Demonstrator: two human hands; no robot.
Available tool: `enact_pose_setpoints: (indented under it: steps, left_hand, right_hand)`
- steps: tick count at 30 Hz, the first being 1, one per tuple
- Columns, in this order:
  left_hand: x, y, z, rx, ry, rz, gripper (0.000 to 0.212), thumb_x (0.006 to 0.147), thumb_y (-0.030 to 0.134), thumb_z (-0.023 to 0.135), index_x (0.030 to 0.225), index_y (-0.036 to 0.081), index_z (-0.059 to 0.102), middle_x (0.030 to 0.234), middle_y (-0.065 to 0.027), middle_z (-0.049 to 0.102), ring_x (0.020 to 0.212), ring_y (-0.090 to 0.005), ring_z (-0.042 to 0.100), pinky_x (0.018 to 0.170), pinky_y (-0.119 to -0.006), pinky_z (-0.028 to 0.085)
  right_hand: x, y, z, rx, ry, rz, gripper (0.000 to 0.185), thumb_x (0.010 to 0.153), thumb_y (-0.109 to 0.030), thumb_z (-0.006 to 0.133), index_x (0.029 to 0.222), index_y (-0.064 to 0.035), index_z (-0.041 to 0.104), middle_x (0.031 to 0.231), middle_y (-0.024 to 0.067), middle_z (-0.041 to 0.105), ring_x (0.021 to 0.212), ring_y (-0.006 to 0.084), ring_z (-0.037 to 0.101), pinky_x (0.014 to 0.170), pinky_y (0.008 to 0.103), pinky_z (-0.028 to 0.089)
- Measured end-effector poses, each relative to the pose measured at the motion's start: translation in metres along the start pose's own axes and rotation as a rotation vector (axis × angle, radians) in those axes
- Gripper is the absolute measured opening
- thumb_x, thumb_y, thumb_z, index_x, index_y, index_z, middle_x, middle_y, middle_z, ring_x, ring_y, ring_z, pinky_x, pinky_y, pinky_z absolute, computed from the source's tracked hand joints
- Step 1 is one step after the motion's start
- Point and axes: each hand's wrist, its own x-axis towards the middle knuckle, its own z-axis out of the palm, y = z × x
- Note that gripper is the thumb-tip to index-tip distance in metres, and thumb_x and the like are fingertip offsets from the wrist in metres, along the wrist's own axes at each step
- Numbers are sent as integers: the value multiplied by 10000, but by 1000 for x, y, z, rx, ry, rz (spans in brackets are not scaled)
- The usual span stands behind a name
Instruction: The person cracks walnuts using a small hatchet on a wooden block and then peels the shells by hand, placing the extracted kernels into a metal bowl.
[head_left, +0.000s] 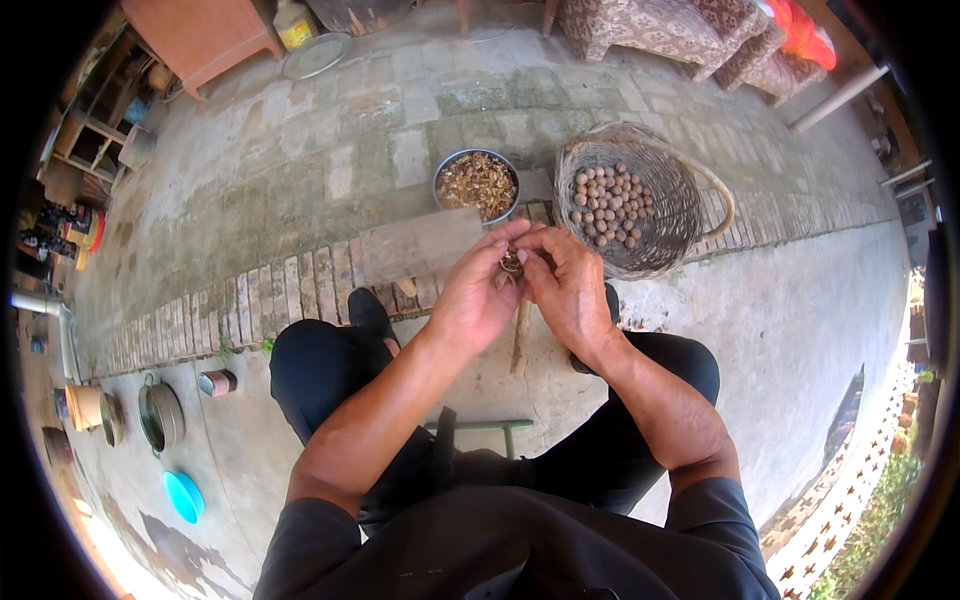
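Note:
Between my knees, my left hand (480, 292) cups a cracked walnut (511, 261) with pieces of shell. The fingertips of my right hand (562, 277) pinch at the same nut from the other side. Just beyond my hands stands a round metal bowl (437, 196) filled with walnut kernel pieces (477, 184). To its right, a wicker basket (671, 202) with a tall handle holds whole walnuts (611, 202). A wooden board (420, 244) lies in front of the bowl, left of my hands. Below my hands a wooden handle (519, 341) shows; its upper end is hidden.
A blue plastic basin (183, 497), a metal pot (171, 415) and a can (218, 382) are on the concrete at the left. A round lid (318, 56) lies by a wooden cabinet (206, 34) further off. Shell bits (645, 325) are scattered below the basket.

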Motion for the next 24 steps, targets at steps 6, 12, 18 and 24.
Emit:
enact_pose_setpoints:
  steps: [6, 12, 18, 24]
  left_hand:
    - [0, -1, 0, 30, 30, 10, 330, 1038, 180, 522, 1335, 51, 586, 1234, -95, 640, 1018, -220, 602, 804, -375, 497]
    - [-2, -1, 2, 28, 73, 14, 294, 1039, 198, 546, 1289, 58, 611, 1162, -84, 651, 983, -212, 591, 804, -373, 477]
    - [-1, -5, -4, -3, 61, 38, 245, 1024, 206, 606, 1206, 49, 656, 1121, -77, 668, 966, -201, 589, 832, -370, 477]
    - [0, -2, -13, -35, -39, 12, 193, 1017, 187, 654, 1141, 40, 677, 1050, -57, 691, 961, -179, 621, 858, -360, 506]
  right_hand:
    - [-1, -1, 1, 111, -7, 91, 90, 958, 37, 594, 1020, 57, 656, 806, 75, 666, 618, 94, 606, 559, 264, 501]
    - [0, -8, 3, 201, 8, 201, 118, 967, 33, 566, 1036, 54, 658, 791, 76, 683, 621, 94, 625, 566, 256, 518]
    - [1, -3, 3, 230, 10, 221, 128, 973, 27, 555, 1040, 52, 662, 810, 77, 693, 640, 94, 646, 573, 253, 540]
    - [2, -6, 0, 246, -10, 235, 131, 950, -17, 627, 1027, 78, 675, 950, 144, 680, 646, 150, 685, 558, 283, 548]
